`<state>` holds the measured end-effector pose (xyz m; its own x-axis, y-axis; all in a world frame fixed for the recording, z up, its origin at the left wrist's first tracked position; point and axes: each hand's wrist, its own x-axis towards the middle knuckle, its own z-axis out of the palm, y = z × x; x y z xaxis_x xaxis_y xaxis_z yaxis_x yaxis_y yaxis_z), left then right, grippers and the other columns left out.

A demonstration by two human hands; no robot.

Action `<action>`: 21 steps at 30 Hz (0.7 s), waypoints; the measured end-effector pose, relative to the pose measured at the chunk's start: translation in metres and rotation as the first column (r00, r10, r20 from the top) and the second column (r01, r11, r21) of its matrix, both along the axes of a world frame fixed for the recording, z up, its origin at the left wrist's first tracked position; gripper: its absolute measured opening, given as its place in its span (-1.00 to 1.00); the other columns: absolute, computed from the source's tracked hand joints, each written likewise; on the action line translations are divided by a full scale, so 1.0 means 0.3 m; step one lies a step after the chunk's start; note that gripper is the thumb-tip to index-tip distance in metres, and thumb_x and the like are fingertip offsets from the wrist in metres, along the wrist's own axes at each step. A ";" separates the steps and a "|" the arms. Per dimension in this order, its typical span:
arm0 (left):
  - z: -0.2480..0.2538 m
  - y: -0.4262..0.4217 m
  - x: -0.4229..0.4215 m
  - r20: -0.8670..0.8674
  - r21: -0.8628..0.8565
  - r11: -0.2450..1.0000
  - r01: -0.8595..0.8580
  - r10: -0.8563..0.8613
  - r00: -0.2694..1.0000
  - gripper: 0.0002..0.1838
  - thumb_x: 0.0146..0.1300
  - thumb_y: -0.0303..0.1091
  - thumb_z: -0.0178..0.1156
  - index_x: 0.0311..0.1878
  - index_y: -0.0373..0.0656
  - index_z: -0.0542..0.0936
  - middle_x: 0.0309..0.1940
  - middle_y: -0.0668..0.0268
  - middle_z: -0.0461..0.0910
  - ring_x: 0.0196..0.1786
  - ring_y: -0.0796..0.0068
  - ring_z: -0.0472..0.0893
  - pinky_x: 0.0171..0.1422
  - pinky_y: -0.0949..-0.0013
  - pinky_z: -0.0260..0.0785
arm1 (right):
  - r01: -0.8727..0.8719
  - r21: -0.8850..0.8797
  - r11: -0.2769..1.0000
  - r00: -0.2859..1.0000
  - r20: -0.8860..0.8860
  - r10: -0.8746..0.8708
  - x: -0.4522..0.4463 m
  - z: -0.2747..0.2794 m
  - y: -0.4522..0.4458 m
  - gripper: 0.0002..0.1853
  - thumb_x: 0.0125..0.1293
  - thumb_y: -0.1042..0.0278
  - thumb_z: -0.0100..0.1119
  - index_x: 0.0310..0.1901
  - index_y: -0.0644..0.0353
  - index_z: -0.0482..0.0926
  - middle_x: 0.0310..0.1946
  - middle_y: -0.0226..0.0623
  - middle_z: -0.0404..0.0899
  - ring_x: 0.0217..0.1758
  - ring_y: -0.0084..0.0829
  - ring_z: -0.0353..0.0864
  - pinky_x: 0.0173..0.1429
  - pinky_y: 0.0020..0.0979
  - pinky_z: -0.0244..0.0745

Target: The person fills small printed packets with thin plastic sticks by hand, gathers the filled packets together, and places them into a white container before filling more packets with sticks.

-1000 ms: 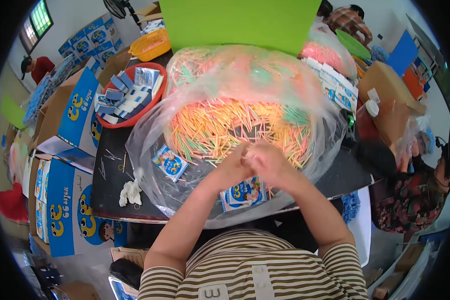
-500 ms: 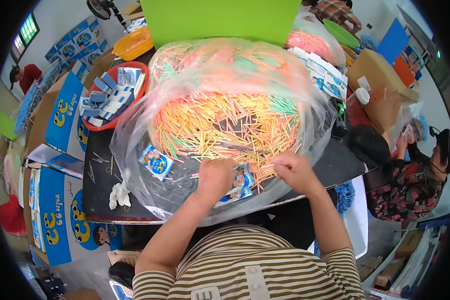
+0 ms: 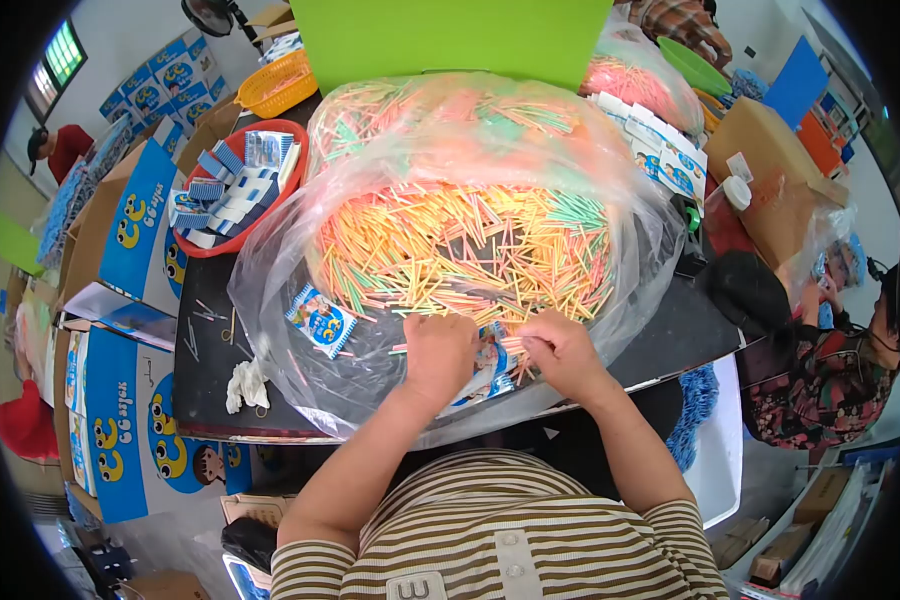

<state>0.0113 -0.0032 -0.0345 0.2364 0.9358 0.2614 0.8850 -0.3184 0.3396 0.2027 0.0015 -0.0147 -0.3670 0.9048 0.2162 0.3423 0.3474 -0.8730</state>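
Observation:
A large clear plastic bag (image 3: pixel 300 375) lies spread on the table, with a heap of thin pink, yellow and green sticks (image 3: pixel 400 235) at its mouth. My left hand (image 3: pixel 440 355) is closed at the left edge of a small blue-and-white packet (image 3: pixel 489 367); its fingertips are partly hidden. Just right of that packet, my right hand (image 3: pixel 562 352) pinches a few sticks (image 3: pixel 515 346), whose ends touch the packet's upper side. Another blue packet (image 3: pixel 322 320) rests on the plastic to the left.
A red basket (image 3: pixel 300 165) of blue-and-white packets stands left of the bag, with a yellow basket (image 3: pixel 275 88) behind it. Blue printed cartons (image 3: pixel 125 430) line the left side. A green panel (image 3: pixel 450 35) rises at the back. Co-workers (image 3: pixel 820 385) sit at right and far left.
My right hand has moved slightly left and down, bringing its sticks against the packet. The left hand stays by the packet. The whole view has shifted a little.

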 end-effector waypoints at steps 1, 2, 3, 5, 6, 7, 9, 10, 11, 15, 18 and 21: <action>-0.003 0.013 -0.010 0.099 -0.174 0.985 0.013 0.004 0.995 -0.92 -0.03 -0.32 0.27 -0.47 0.00 0.56 -0.42 0.34 0.54 -0.22 0.32 0.52 0.11 0.07 0.15 | 0.001 -0.002 1.000 1.000 0.000 -0.001 -0.003 -0.005 0.005 -0.87 0.14 0.58 0.11 -0.24 0.25 0.53 -0.44 -0.10 0.46 -0.31 -0.07 0.46 -0.20 -0.23 0.39; -0.008 0.015 -0.016 0.098 -0.173 0.985 0.019 -0.002 0.995 -0.92 -0.03 -0.32 0.27 -0.47 0.00 0.56 -0.42 0.34 0.54 -0.22 0.32 0.52 0.11 0.07 0.15 | -0.046 0.081 0.996 0.990 0.134 0.035 -0.012 -0.016 0.010 -0.86 0.12 0.59 0.11 -0.26 0.25 0.53 -0.43 -0.10 0.46 -0.31 -0.07 0.46 -0.19 -0.23 0.40; -0.008 0.020 -0.021 0.019 -0.048 0.998 0.041 -0.040 0.999 -0.95 -0.03 -0.33 0.25 -0.47 0.00 0.57 -0.34 0.32 0.56 -0.18 0.32 0.52 0.14 0.02 0.14 | -0.100 0.159 0.982 0.962 0.268 0.055 -0.020 -0.025 0.016 -0.86 0.10 0.61 0.11 -0.27 0.26 0.53 -0.43 -0.10 0.46 -0.31 -0.07 0.47 -0.19 -0.23 0.40; 0.008 0.025 -0.019 -0.064 0.084 0.994 0.077 -0.071 0.995 -0.98 -0.03 -0.33 0.23 -0.48 0.00 0.59 -0.26 0.30 0.58 -0.14 0.32 0.52 0.17 -0.03 0.12 | -0.084 0.197 0.977 0.965 0.261 0.031 -0.041 -0.048 -0.004 -0.86 0.10 0.61 0.10 -0.27 0.26 0.53 -0.41 -0.10 0.46 -0.30 -0.07 0.47 -0.19 -0.23 0.41; 0.033 0.015 -0.015 -0.143 0.219 0.969 0.116 -0.085 0.986 -0.93 -0.04 -0.34 0.20 -0.42 0.00 0.61 -0.19 0.28 0.57 -0.11 0.32 0.50 0.18 -0.06 0.12 | -0.083 0.228 0.970 0.966 0.258 0.022 -0.048 -0.059 -0.013 -0.86 0.10 0.61 0.10 -0.28 0.25 0.53 -0.39 -0.10 0.45 -0.29 -0.07 0.47 -0.18 -0.23 0.41; 0.042 -0.001 -0.010 -0.222 0.340 0.927 0.157 -0.083 0.972 -0.87 -0.04 -0.35 0.17 -0.37 -0.01 0.64 -0.12 0.26 0.56 -0.09 0.31 0.49 0.19 -0.09 0.12 | -0.067 0.205 0.977 0.961 0.278 0.008 -0.051 -0.067 -0.018 -0.88 0.11 0.61 0.10 -0.29 0.27 0.52 -0.36 -0.09 0.44 -0.26 -0.08 0.46 -0.17 -0.24 0.41; 0.024 -0.022 0.002 -0.231 0.354 0.923 0.152 -0.071 0.970 -0.74 -0.06 -0.37 0.14 -0.24 -0.02 0.64 -0.02 0.20 0.52 -0.07 0.29 0.48 0.18 -0.08 0.15 | -0.063 0.187 0.980 0.961 0.278 0.009 -0.054 -0.065 -0.026 -0.89 0.11 0.61 0.09 -0.29 0.27 0.52 -0.36 -0.10 0.44 -0.25 -0.08 0.46 -0.17 -0.24 0.41; 0.026 -0.023 0.003 -0.212 0.372 0.916 0.147 -0.071 0.975 -0.71 -0.06 -0.37 0.14 -0.19 -0.02 0.63 -0.08 0.22 0.53 -0.10 0.30 0.48 0.14 -0.04 0.17 | -0.053 0.178 0.983 0.960 0.279 0.001 -0.055 -0.062 -0.027 -0.89 0.11 0.61 0.09 -0.30 0.28 0.51 -0.36 -0.10 0.43 -0.23 -0.08 0.45 -0.16 -0.24 0.40; 0.029 -0.021 0.004 -0.192 0.393 0.908 0.144 -0.072 0.979 -0.68 -0.05 -0.38 0.14 -0.14 -0.02 0.62 -0.14 0.23 0.54 -0.13 0.30 0.49 0.11 0.00 0.19 | -0.052 0.181 0.982 0.961 0.278 -0.001 -0.056 -0.063 -0.029 -0.89 0.11 0.61 0.09 -0.30 0.28 0.51 -0.36 -0.10 0.43 -0.23 -0.08 0.45 -0.16 -0.24 0.40; 0.007 -0.027 0.003 -0.146 0.358 0.904 0.234 -0.194 0.970 -0.70 -0.07 -0.36 0.15 -0.18 -0.05 0.61 -0.28 0.29 0.53 -0.22 0.32 0.49 0.02 0.09 0.21 | -0.033 0.193 0.981 0.948 0.318 -0.031 -0.059 -0.096 -0.046 -0.88 0.11 0.61 0.10 -0.28 0.28 0.52 -0.36 -0.10 0.45 -0.23 -0.07 0.45 -0.16 -0.24 0.40; -0.018 -0.008 0.002 -0.128 0.284 0.939 0.194 -0.164 0.978 -0.80 -0.08 -0.35 0.20 -0.30 -0.04 0.63 -0.46 0.35 0.49 -0.32 0.37 0.49 -0.07 0.16 0.20 | -0.049 0.252 0.966 0.957 0.288 -0.027 -0.058 -0.100 -0.050 -0.87 0.11 0.62 0.10 -0.27 0.28 0.53 -0.34 -0.11 0.47 -0.22 -0.10 0.46 -0.16 -0.27 0.41; -0.031 0.014 -0.016 0.053 0.266 0.959 0.098 -0.116 0.992 -0.93 -0.04 -0.37 0.27 -0.45 -0.11 0.60 -0.57 0.29 0.49 -0.43 0.35 0.49 -0.21 0.22 0.26 | 0.050 0.271 0.961 0.991 0.105 -0.081 -0.007 -0.045 -0.023 -0.86 0.13 0.63 0.10 -0.25 0.29 0.53 -0.30 -0.15 0.49 -0.22 -0.20 0.48 -0.15 -0.33 0.41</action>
<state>0.0066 0.0011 -0.0439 0.3044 0.8025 0.5131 0.8189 -0.4956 0.2893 0.2005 -0.0054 -0.0281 -0.3448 0.8426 0.4136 0.4640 0.5360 -0.7052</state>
